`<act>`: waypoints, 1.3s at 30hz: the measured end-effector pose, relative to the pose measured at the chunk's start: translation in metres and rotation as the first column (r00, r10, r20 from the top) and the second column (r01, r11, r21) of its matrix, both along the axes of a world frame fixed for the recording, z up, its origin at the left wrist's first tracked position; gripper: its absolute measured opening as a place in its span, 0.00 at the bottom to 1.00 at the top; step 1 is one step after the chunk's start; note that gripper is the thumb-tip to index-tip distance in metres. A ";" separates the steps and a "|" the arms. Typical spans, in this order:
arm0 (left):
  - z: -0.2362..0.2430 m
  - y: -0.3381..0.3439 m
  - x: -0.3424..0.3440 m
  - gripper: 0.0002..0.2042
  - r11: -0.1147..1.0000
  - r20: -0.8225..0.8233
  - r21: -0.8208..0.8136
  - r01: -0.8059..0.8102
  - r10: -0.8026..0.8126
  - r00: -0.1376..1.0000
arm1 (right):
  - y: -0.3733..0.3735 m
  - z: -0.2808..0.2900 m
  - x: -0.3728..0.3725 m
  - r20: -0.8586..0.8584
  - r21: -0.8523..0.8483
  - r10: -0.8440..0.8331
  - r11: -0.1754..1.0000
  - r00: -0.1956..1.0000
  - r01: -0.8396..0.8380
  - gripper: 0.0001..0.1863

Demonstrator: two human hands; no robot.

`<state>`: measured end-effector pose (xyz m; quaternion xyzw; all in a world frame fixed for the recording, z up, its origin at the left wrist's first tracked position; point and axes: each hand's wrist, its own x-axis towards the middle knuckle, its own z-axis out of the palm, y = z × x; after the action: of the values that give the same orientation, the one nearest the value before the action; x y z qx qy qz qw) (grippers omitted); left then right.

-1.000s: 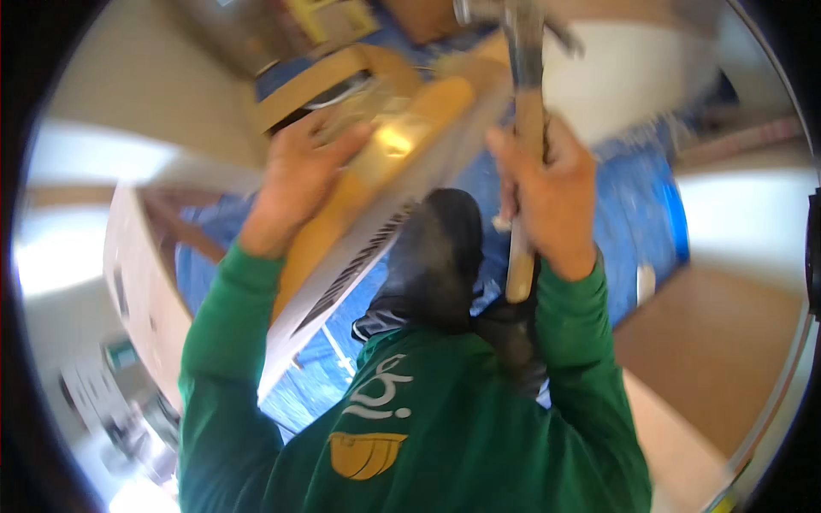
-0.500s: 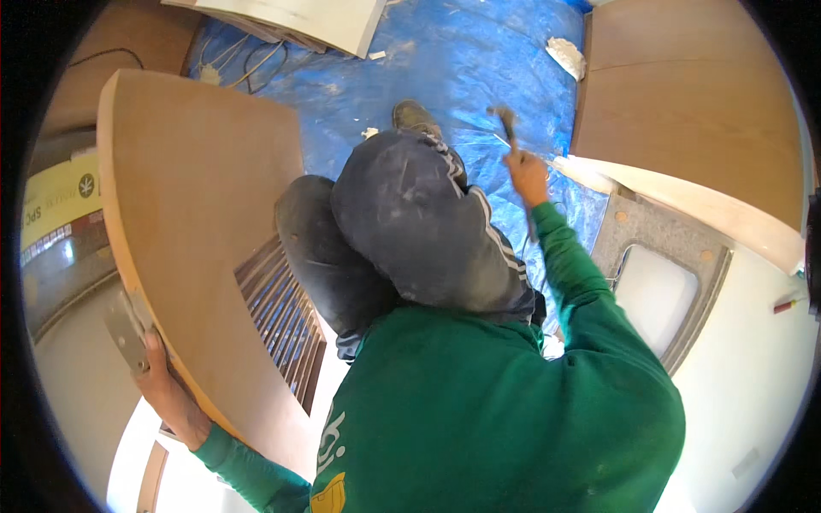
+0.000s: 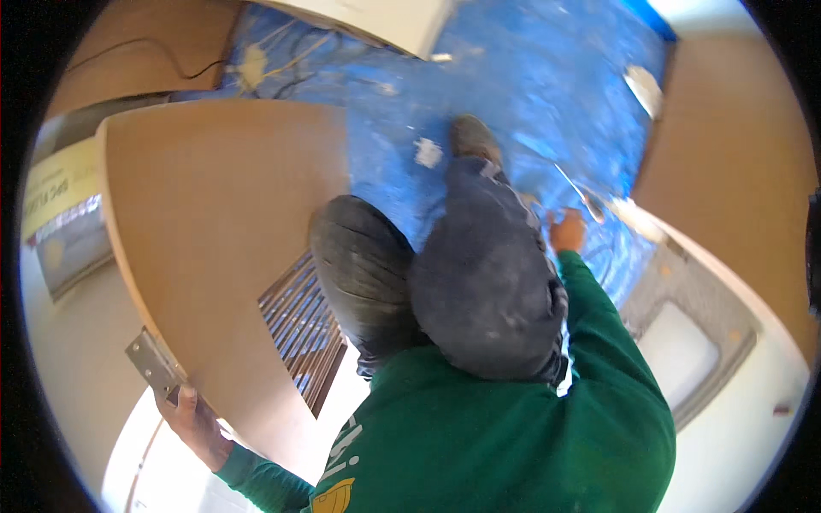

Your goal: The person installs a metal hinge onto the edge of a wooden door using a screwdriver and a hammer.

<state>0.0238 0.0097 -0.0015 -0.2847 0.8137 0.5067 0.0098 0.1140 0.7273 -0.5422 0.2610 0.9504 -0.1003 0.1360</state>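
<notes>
So, the door panel stands on edge at the person's left, alongside the bent legs: flat light-brown face, paler rounded edge band, top edge curved by the lens, soft blur at its far corner. Slatted vent set into the lower part, dark brown slats, blue showing through the gaps. Metal hinge on the outer edge, dull silver leaf with screw holes, sticking out past the panel. Left hand grasps that edge right by the hinge, thumb up against it, other fingers mostly hidden. Right hand is low by the right knee, over the blue sheeting; blurred and partly covered by the leg, can't tell if it's gripping anything. Thin tool with a shiny shaft lies just beyond it. Further out: white scrap on the sheeting ahead of the knees, tangled cables near the white unit at top, yellow box behind the door panel, large brown board at far right, grey speckled frame around a white rounded inset below it.
</notes>
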 end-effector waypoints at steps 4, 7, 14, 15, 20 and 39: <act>0.008 0.088 -0.024 0.42 0.978 -0.072 -0.208 -0.033 0.019 0.997 | 0.062 -0.003 -0.040 0.338 0.259 -0.219 0.957 0.915 0.133 0.22; 0.001 0.100 -0.025 0.40 0.677 0.052 -0.725 0.126 -0.128 0.990 | 0.064 -0.043 -0.028 0.441 0.227 0.066 0.957 0.895 -0.183 0.17; -0.006 0.105 -0.043 0.41 0.888 -0.079 -0.458 0.045 -0.091 0.993 | 0.172 -0.070 -0.022 0.348 0.220 0.225 0.924 0.910 -0.313 0.15; 0.001 0.117 -0.062 0.42 0.936 -0.033 -0.351 -0.040 0.030 0.999 | 0.159 -0.066 -0.021 0.367 0.195 0.218 0.932 0.904 -0.304 0.15; 0.025 0.105 -0.043 0.37 0.818 0.320 -0.567 0.102 0.105 0.941 | 0.037 -0.080 -0.054 0.356 0.006 0.364 0.920 0.861 -0.392 0.16; 0.008 0.107 -0.038 0.37 0.750 0.192 -0.624 0.220 -0.126 0.973 | -0.001 -0.048 -0.104 0.513 -0.062 0.471 0.854 0.718 -0.516 0.20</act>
<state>-0.0140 0.1163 0.0069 -0.2284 0.9577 0.1744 0.0150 0.0101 0.7267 -0.5902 0.0205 0.9178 0.0531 0.3929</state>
